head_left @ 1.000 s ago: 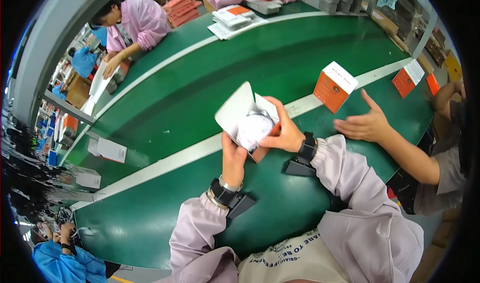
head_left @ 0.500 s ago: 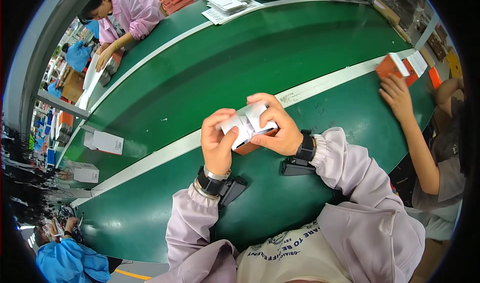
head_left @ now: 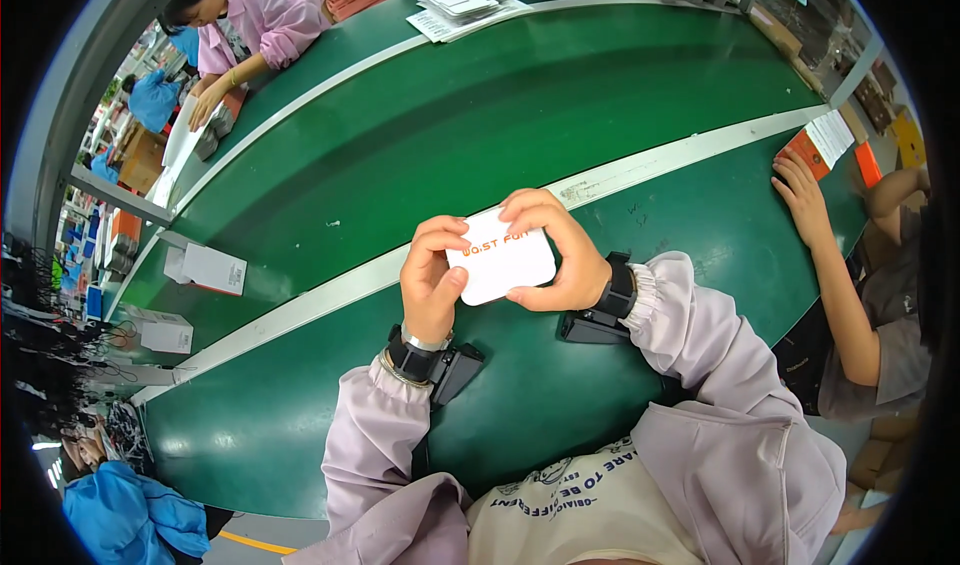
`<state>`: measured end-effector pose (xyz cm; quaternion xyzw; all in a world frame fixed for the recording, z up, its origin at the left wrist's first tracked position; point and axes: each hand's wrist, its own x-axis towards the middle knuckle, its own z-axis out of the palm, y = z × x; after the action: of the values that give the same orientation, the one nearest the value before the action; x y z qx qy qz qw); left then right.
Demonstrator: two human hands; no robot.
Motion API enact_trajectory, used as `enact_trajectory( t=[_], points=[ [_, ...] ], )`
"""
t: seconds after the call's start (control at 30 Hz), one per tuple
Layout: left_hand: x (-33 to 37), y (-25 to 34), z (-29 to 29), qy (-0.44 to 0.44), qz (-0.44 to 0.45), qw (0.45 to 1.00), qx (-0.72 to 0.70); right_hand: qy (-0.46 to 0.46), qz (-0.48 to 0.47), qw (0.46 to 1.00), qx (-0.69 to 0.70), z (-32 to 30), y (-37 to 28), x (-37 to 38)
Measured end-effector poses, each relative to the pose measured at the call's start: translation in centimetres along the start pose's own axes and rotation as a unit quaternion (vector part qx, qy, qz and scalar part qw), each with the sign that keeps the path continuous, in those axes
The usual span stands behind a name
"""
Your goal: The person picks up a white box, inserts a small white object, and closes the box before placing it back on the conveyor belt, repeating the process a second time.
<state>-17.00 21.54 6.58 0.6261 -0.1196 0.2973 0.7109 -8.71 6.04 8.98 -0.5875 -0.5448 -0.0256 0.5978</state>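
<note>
A small white box with rounded corners and orange printing on its face is held between my two hands above the green table. My left hand grips its left side, the thumb along the near left edge and the fingers at the far left corner. On the right side, my right hand has its fingers over the far edge and its thumb at the near right corner. The printed face is turned up toward me. The box's underside is hidden.
A green conveyor belt runs beyond a pale rail. Open white cartons stand at the left. On the right, a co-worker's hand touches an orange-and-white box. Stacked white packaging lies across the belt.
The box in my hands has been turned: white flaps and an orange side showed before, the printed white face shows now. By the co-worker's hand at right, one box shows instead of two.
</note>
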Motion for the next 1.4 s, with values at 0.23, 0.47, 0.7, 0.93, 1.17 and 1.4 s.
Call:
enact_trajectory(
  t=[0.23,0.47,0.7,0.93,1.17,1.4],
  points=[
    [0.1,0.0,0.4,0.009,-0.007,0.999,0.042,0.020,-0.055,0.995,-0.075,0.5,0.0,-0.1],
    [0.2,0.1,0.2,-0.024,0.001,0.999,0.034,0.021,-0.054,0.993,-0.105,0.4,-0.2,-0.3],
    [-0.1,0.2,0.2,-0.019,-0.031,0.998,0.056,-0.050,-0.051,0.997,-0.038,-0.1,0.0,-0.1],
    [0.0,0.0,-0.3,-0.015,-0.061,0.998,0.017,-0.097,-0.053,0.990,-0.092,-0.5,-0.3,0.5],
    [0.9,0.1,-6.0,0.217,-0.070,0.968,0.101,-0.099,0.007,0.988,-0.115,-1.7,-0.6,-0.7],
    [-0.9,2.4,-21.7,0.530,0.077,0.810,0.238,0.115,0.078,0.918,-0.372,-8.3,0.9,-3.7]
  ],
)
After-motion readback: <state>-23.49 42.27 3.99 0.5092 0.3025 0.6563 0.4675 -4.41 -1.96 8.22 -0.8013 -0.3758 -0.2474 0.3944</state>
